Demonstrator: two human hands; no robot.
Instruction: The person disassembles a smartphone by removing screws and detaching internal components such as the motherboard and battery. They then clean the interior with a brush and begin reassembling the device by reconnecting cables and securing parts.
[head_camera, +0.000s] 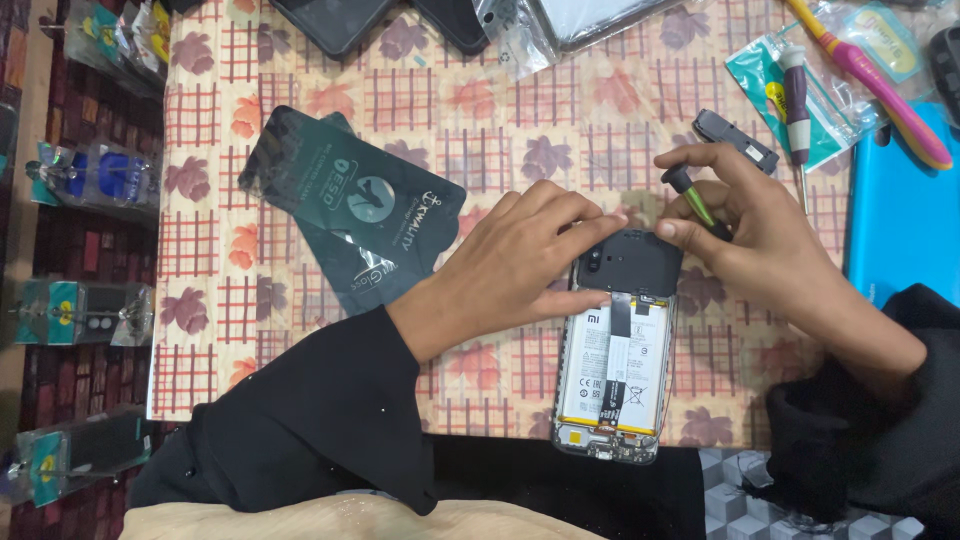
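The left hand (520, 262) is pressing flat, fingers extended, on the opened back-less smartphone with white battery (612, 365) lying on the patterned tablecloth (300, 60). The right hand (760, 245) is gripping a small green-handled screwdriver (695, 198), working on screws at the black top cover (628, 262); next it needs steady, straight tip placement.

The right hand (760, 235) covers the tip of the small green-and-black screwdriver (692, 192) at the opened back-less phone's (615, 345) one o'clock corner. At twelve o'clock, two dark phones (335, 20) are cut off by the top edge, and the blue flat case (905, 215) at three o'clock runs past the right edge.

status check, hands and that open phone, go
Left hand steadying opened phone. Right hand gripping small screwdriver at its black top cover. Nothing blocking.
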